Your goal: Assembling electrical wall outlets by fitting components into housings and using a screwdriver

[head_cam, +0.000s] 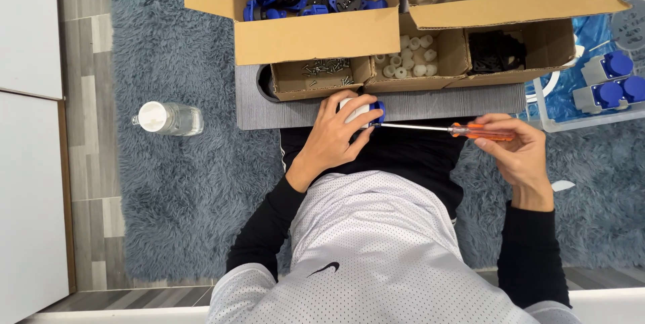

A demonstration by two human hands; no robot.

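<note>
The left hand [334, 137] is clamped around a small white-and-blue plastic socket housing [363, 110], probably light, rigid and a little slick, best gripped across its body, while the right hand [514, 149] pinches the orange-handled screwdriver [443, 128], whose tip meets the housing's side.

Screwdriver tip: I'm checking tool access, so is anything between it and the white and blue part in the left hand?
Nothing visible. The screwdriver in the right hand runs straight to the white and blue part, which the left hand holds; its tip meets the part's blue end.
</note>
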